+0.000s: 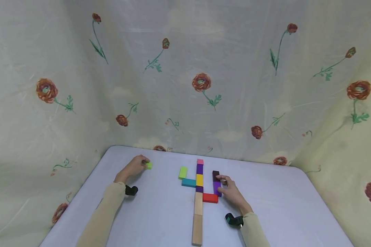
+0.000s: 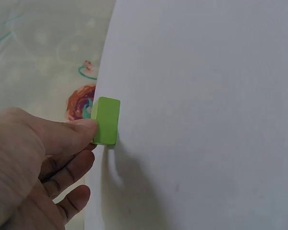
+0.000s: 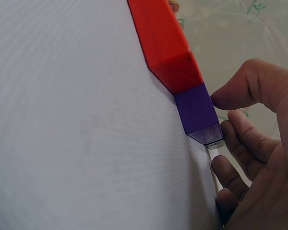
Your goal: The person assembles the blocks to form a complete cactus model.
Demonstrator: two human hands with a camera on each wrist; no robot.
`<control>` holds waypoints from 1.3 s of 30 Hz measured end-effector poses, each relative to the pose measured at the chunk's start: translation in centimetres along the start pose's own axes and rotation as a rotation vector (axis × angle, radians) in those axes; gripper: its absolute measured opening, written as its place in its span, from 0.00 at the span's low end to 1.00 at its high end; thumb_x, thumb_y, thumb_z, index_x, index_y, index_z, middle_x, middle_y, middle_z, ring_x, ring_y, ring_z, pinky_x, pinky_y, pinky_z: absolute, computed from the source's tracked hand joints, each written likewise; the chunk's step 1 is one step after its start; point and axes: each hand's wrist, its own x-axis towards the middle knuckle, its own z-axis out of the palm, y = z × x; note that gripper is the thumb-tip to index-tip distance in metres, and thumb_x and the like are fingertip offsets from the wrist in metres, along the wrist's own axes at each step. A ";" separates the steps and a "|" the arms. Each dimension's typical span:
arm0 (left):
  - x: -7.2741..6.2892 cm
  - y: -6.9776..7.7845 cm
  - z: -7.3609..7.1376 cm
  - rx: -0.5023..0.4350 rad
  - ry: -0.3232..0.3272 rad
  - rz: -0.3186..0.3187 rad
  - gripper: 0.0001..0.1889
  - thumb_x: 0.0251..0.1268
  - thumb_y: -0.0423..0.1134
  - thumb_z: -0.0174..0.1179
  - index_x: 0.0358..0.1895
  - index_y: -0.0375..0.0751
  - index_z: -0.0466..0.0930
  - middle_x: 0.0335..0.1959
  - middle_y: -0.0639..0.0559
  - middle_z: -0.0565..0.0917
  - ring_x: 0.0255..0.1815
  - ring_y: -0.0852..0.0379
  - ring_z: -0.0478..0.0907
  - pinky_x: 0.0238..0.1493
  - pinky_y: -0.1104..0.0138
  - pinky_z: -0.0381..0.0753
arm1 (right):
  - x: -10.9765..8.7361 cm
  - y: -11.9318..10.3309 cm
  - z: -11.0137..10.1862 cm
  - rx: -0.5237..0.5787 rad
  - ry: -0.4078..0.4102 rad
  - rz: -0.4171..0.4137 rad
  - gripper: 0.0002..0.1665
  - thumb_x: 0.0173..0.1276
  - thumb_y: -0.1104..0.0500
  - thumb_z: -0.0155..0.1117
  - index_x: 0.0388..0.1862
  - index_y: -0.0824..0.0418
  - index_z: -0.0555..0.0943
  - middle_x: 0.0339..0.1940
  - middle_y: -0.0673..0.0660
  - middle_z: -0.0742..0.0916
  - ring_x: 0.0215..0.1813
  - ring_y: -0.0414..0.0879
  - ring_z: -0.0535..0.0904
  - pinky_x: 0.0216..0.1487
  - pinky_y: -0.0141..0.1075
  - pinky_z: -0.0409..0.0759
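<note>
My left hand (image 1: 136,166) pinches a lime-green block (image 2: 107,120) between thumb and fingers, near the far left of the white table; in the left wrist view the block is upright above its shadow. My right hand (image 1: 231,190) is at the right side of the layout, its thumb beside a purple block (image 1: 216,188) and its index fingertip over the dark brown block (image 1: 215,174) behind it. In the right wrist view the thumb lies close along the purple block's edge, with the other fingers loosely bent below. A red block (image 1: 210,198) meets the purple one's near end.
A column runs toward me: pink block (image 1: 200,161), purple, yellow (image 1: 199,180), purple, then two bare wooden blocks (image 1: 198,219). On its left a teal block (image 1: 189,183) touches the column, with another lime-green block (image 1: 182,173) behind. A floral curtain (image 1: 185,68) encloses the table.
</note>
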 end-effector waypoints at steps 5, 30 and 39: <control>0.6 0.5 1.0 -0.035 0.007 0.001 0.13 0.64 0.27 0.57 0.51 0.28 0.80 0.49 0.39 0.80 0.53 0.43 0.76 0.56 0.53 0.77 | 0.0 0.0 0.1 -0.001 0.001 0.012 0.30 0.63 0.66 0.59 0.65 0.56 0.70 0.70 0.64 0.68 0.70 0.62 0.62 0.69 0.61 0.63; 4.8 6.4 5.8 0.022 0.000 0.004 0.12 0.64 0.34 0.62 0.50 0.38 0.83 0.49 0.47 0.82 0.52 0.49 0.77 0.61 0.48 0.68 | -0.2 0.1 0.1 0.008 0.022 0.005 0.29 0.63 0.67 0.59 0.64 0.56 0.71 0.69 0.64 0.69 0.69 0.62 0.63 0.69 0.62 0.61; 6.3 7.8 7.2 -0.040 -0.033 -0.010 0.12 0.63 0.33 0.62 0.49 0.38 0.83 0.46 0.48 0.83 0.49 0.52 0.77 0.60 0.51 0.70 | -0.3 -0.1 0.0 0.009 0.019 0.008 0.29 0.62 0.66 0.60 0.64 0.55 0.71 0.69 0.64 0.69 0.69 0.62 0.63 0.69 0.63 0.61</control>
